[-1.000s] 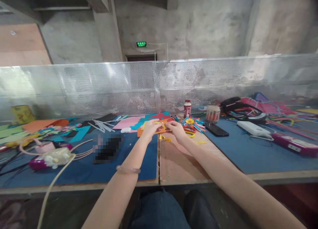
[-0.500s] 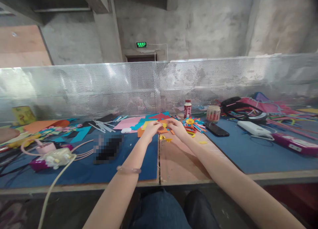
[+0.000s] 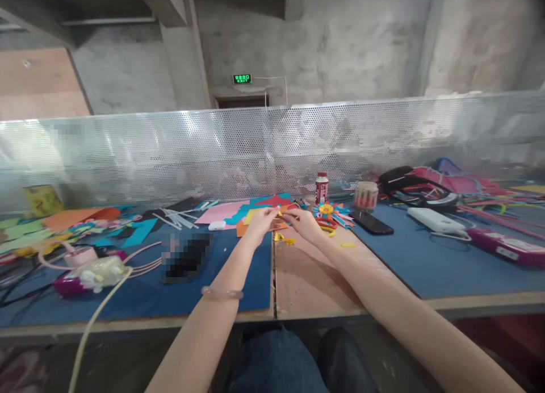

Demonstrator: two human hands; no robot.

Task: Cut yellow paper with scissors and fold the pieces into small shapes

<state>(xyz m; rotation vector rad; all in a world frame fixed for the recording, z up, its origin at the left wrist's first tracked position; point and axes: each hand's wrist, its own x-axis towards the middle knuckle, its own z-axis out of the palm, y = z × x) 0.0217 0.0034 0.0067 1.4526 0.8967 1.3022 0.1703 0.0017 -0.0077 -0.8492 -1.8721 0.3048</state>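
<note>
My left hand [image 3: 260,221] and my right hand [image 3: 304,222] meet above the middle of the table, fingertips pinched close together. Between them shows a bit of a small yellow paper piece [image 3: 280,213], mostly hidden by the fingers. Yellow paper scraps [image 3: 289,241] lie on the bare wood just below the hands. Beyond the left hand are coloured sheets, among them a pink sheet [image 3: 221,211] and an orange sheet [image 3: 243,229]. Right of my right hand sits a paper flower [image 3: 326,209] with a yellow centre and blue and orange petals.
A red-capped bottle [image 3: 322,187], a jar [image 3: 366,195] and a black phone [image 3: 372,221] stand or lie to the right. A white power bank [image 3: 435,220] lies farther right. On the left, a power strip [image 3: 91,274] trails cables across the blue mat [image 3: 238,279].
My hands have drawn closer together, and less of the yellow paper shows between them. Another person's hand at the far left edge has gone out of view.
</note>
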